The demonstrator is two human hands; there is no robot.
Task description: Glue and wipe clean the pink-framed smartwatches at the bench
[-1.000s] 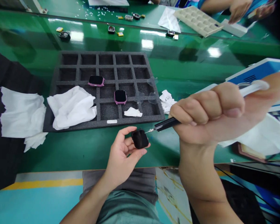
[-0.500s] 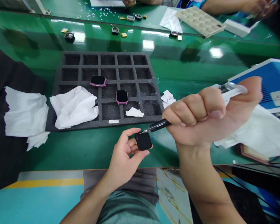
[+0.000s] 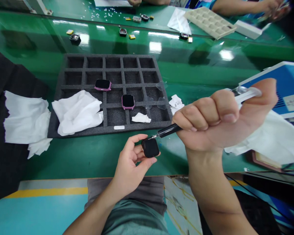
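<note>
My left hand (image 3: 129,163) pinches a small black square watch part (image 3: 150,148) between thumb and fingers, just above the green table's (image 3: 88,156) near edge. My right hand (image 3: 215,119) is a closed fist around a syringe-like dispenser (image 3: 170,129) with a black barrel and clear rear end. Its fine needle tip touches the part's upper edge. Behind them lies a black foam tray (image 3: 112,128) of square cells, with two pink-rimmed watches (image 3: 103,85) (image 3: 127,101) in its cells.
White cloths lie on the tray (image 3: 77,112), at the left (image 3: 26,117) and under my right wrist (image 3: 271,140). A blue box (image 3: 284,88) stands at the right. Loose watch parts (image 3: 74,38) and a beige cell tray (image 3: 209,22) lie farther back, where other people's hands work.
The dispenser tip has moved from the black part's right corner to its upper edge, and my left hand shifted the part slightly right. Since half a second ago, almost nothing moved.
</note>
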